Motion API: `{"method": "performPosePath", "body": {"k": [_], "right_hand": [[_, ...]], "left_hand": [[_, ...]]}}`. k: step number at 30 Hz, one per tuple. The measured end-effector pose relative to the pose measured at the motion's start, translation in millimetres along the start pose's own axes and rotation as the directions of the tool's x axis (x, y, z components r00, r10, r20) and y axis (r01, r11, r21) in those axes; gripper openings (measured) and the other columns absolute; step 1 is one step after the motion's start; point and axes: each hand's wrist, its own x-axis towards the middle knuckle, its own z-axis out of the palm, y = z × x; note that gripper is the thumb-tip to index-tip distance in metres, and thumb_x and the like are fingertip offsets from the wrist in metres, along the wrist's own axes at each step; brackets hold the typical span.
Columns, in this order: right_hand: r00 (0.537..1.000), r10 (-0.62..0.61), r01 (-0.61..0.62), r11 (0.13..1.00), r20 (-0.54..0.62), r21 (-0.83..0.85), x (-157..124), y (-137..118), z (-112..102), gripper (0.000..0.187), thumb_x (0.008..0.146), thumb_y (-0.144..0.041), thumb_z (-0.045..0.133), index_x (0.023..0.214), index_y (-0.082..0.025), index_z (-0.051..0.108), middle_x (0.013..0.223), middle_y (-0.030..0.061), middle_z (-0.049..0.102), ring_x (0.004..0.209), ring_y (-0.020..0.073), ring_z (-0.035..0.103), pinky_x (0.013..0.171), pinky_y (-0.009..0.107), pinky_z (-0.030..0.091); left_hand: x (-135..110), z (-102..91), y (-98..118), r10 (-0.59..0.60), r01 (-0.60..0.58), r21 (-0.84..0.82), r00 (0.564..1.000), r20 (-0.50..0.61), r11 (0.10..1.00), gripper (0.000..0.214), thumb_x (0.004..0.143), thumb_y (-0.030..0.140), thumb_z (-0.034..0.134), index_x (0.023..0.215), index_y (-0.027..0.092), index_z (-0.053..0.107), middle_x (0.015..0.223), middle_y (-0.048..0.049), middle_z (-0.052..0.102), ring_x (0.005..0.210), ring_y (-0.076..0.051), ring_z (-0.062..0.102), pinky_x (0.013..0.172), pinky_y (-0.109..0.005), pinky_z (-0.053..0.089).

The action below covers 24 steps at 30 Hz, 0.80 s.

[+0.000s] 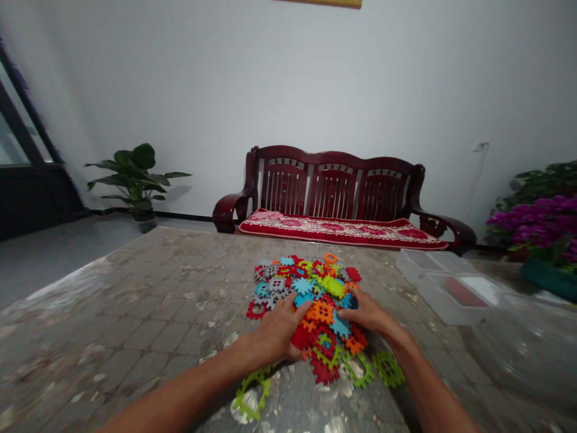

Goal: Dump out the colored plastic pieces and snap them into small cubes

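Observation:
A heap of flat toothed plastic tiles in red, blue, green, orange and grey lies on the patterned table. My left hand rests on the heap's near left side, fingers spread over red and orange tiles. At the heap's right edge my right hand lies with fingers extended onto blue and green tiles. Neither hand grips anything. Loose green tiles lie near my wrists, and another green one lies under my left forearm.
Two clear plastic boxes stand on the table to the right. Behind the table are a dark wooden bench with a red cushion, a potted plant at left and purple flowers at right.

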Motion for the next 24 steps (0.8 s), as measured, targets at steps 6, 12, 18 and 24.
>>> {"method": "performPosePath", "body": {"k": [6, 12, 18, 24], "right_hand": [[0.988, 0.141, -0.152, 0.928, 0.056, 0.34, -4.9, -13.9, 6.8, 0.077, 0.059, -0.053, 0.081, 0.127, -0.02, 0.064, 0.118, 0.0102, 0.072, 0.103, 0.031, 0.068, 0.084, 0.04, 0.056], [0.988, 0.135, -0.155, 0.915, 0.079, 0.372, -1.8, -16.3, 15.4, 0.074, 0.062, -0.056, 0.081, 0.124, -0.02, 0.065, 0.104, 0.0068, 0.074, 0.096, 0.0275, 0.069, 0.08, 0.037, 0.055], [0.997, 0.048, -0.03, 0.968, -0.065, 0.249, 7.3, -32.3, 33.8, 0.062, 0.065, -0.053, 0.076, 0.117, -0.021, 0.071, 0.121, 0.0108, 0.073, 0.12, 0.0347, 0.062, 0.107, 0.048, 0.045], [0.992, 0.079, -0.037, 0.928, -0.098, 0.37, 7.1, -45.3, 40.8, 0.05, 0.074, -0.055, 0.057, 0.106, -0.02, 0.072, 0.117, 0.0095, 0.074, 0.115, 0.03, 0.064, 0.103, 0.043, 0.048]], "left_hand": [[-2.9, 6.8, 0.4, 0.002, -0.002, -0.083, 1.0, -0.002, 0.997, 0.096, 0.074, 0.022, 0.071, 0.161, 0.029, 0.032, 0.167, -0.018, 0.028, 0.141, -0.037, 0.05, 0.114, -0.046, 0.043], [11.6, 17.0, 4.2, -0.021, 0.005, -0.219, 0.997, -0.068, 0.976, 0.098, 0.07, 0.014, 0.069, 0.161, 0.027, 0.035, 0.168, -0.0142, 0.028, 0.15, -0.036, 0.038, 0.122, -0.045, 0.034], [33.2, 34.3, 23.7, -0.137, 0.026, -0.544, 0.977, -0.165, 0.839, 0.096, 0.062, -0.001, 0.06, 0.154, 0.022, 0.046, 0.169, -0.0131, 0.021, 0.148, -0.032, 0.041, 0.122, -0.038, 0.035], [52.6, 38.4, 44.0, -0.185, -0.034, -0.693, 0.953, -0.238, 0.72, 0.095, 0.058, -0.006, 0.056, 0.15, 0.019, 0.048, 0.16, -0.0148, 0.029, 0.144, -0.027, 0.045, 0.123, -0.035, 0.033]]}}
